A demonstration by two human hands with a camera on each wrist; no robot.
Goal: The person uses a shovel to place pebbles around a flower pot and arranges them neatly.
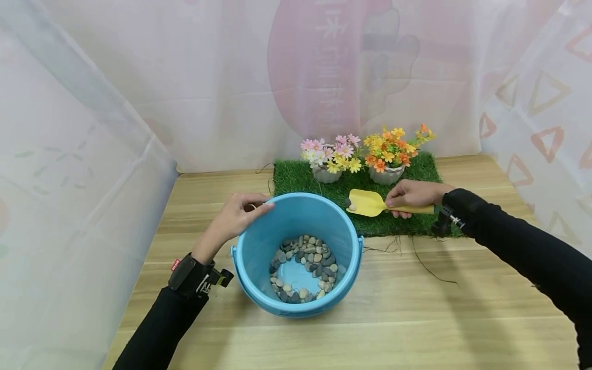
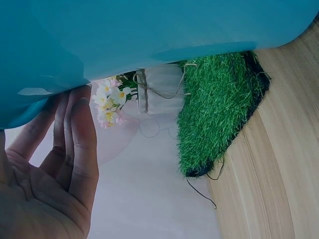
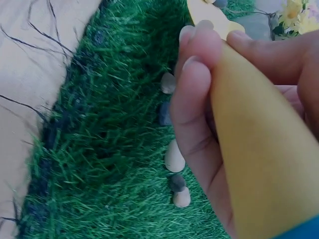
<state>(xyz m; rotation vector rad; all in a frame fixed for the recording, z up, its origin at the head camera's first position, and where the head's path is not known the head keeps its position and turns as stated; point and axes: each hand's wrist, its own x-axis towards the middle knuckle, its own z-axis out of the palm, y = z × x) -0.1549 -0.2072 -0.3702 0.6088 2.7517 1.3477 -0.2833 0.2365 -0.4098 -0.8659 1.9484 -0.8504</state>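
A blue bucket (image 1: pixel 296 203) stands on the table, with grey, dark and whitish pebbles (image 1: pixel 319 259) spread over its bottom. At its left rim my left hand (image 1: pixel 233 216) grips the edge, the fingers against the outer wall, as the left wrist view also shows. My right hand (image 1: pixel 409 196) holds a yellow toy shovel (image 1: pixel 365 202) by its handle (image 3: pixel 259 134), low over the green turf mat (image 1: pixel 296 177). A dark pebble (image 1: pixel 348 202) and a light one (image 1: pixel 353 207) are at the blade's tip. In the right wrist view, several pebbles (image 3: pixel 175 158) lie on the turf beneath the hand.
Two potted artificial flower plants stand on the mat's back part: pink and white flowers (image 1: pixel 330 151) to the left, orange and yellow ones (image 1: pixel 390 146) to the right. Loose dark threads (image 1: pixel 432 267) trail from the mat onto the wooden table (image 1: pixel 416 318). Printed cloth (image 1: pixel 222 77) hangs behind.
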